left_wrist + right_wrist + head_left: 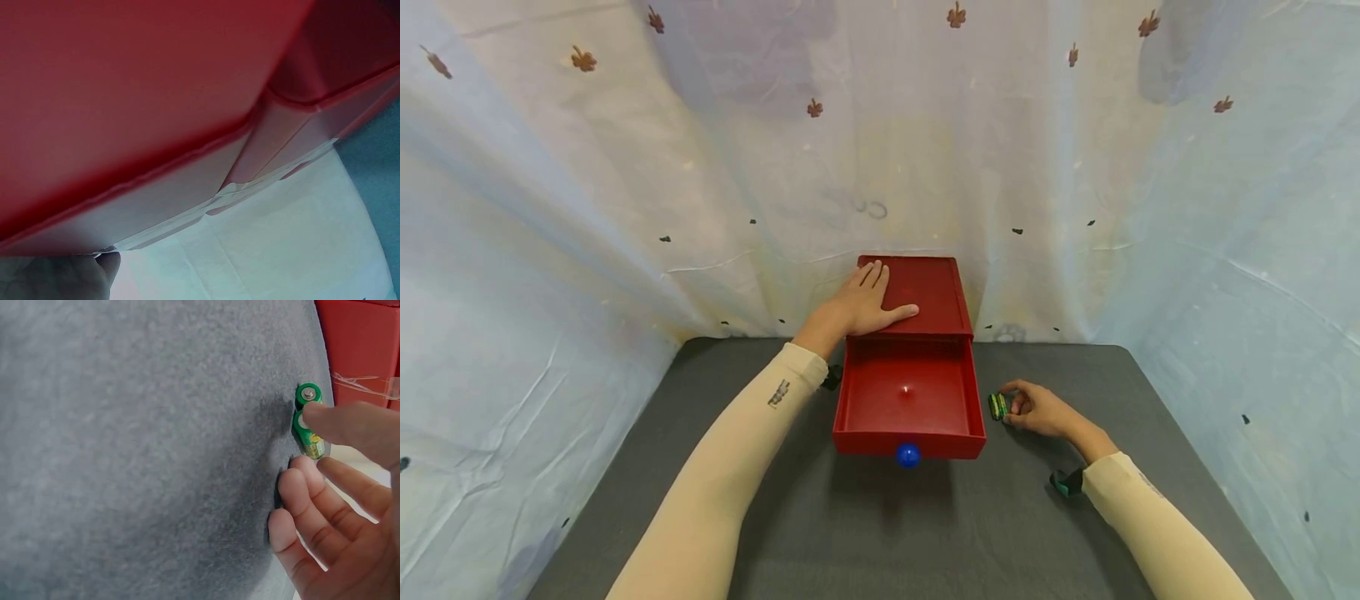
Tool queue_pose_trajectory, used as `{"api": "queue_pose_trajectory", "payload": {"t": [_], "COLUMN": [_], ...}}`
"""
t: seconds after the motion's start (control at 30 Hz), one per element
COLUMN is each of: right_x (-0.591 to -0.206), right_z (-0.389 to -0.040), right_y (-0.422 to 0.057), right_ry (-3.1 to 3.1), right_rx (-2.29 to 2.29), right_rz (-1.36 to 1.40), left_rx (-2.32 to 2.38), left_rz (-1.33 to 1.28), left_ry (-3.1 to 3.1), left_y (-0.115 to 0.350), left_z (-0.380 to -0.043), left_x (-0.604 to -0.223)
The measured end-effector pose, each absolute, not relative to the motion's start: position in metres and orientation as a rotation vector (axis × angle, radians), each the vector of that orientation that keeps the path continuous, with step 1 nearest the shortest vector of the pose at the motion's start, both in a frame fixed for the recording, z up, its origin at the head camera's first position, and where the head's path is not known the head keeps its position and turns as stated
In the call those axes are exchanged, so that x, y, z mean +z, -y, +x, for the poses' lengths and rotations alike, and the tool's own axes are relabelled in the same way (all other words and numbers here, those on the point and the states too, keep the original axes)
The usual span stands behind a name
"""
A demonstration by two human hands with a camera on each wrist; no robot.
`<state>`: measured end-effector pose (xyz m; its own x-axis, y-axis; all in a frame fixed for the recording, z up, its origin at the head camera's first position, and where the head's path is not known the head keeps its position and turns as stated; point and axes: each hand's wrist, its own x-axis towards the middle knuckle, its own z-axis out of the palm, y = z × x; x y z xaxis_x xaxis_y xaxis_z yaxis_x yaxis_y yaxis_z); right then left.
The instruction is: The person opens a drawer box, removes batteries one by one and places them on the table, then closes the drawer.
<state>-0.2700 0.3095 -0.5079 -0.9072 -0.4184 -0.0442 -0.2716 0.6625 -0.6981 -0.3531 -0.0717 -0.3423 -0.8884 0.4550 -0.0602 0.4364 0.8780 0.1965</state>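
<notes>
1. Batteries (997,406), two: small cylinders in green wrappers with yellow bands, laid side by side on the grey tabletop (1015,533), just right of the drawer. A silvery terminal showed on one in the right wrist view.
2. Right hand (1037,410): thumb and index finger were set apart at opposite ends of the nearer battery, the other fingers bent. Whether they pinched it firmly or merely touched it could not be told; the thumb hid part of that battery's end.
3. Red drawer box (928,292): flat top with a raised edge; at its side, a loose clear strip (362,384).
4. Drawer (868,443): matching red, pulled out, a glint on its floor; round, glossy blue knob (907,455) at the front.
5. Left hand (867,307): lay flat on the box top, fingers extended and slightly spread, thumb held wide. In the left wrist view only a dim part showed at the lower edge.
6. Obscured or cut off: battery lettering, too small to read; dark fitting (832,377) by the left wrist, mostly hidden; both cream sleeves (722,467), cropped by the lower edge.
</notes>
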Motion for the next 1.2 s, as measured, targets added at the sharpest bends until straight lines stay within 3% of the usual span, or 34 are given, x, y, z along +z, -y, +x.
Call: {"api": "queue_pose_trajectory", "payload": {"t": [0.6, 1.2], "right_x": [-0.498, -0.455], "right_z": [-0.243, -0.208], "right_y": [-0.305, -0.272], "right_ry": [-2.853, -2.935], "right_rx": [-1.318, -1.580], "right_rz": [-0.582, -0.720], "left_rx": [0.269, 0.293], "left_rz": [0.694, 0.698], "left_ry": [-2.933, -2.940], "left_y": [0.071, 0.072], "left_z": [-0.354, -0.352], "left_x": [-0.344, -0.343]}}
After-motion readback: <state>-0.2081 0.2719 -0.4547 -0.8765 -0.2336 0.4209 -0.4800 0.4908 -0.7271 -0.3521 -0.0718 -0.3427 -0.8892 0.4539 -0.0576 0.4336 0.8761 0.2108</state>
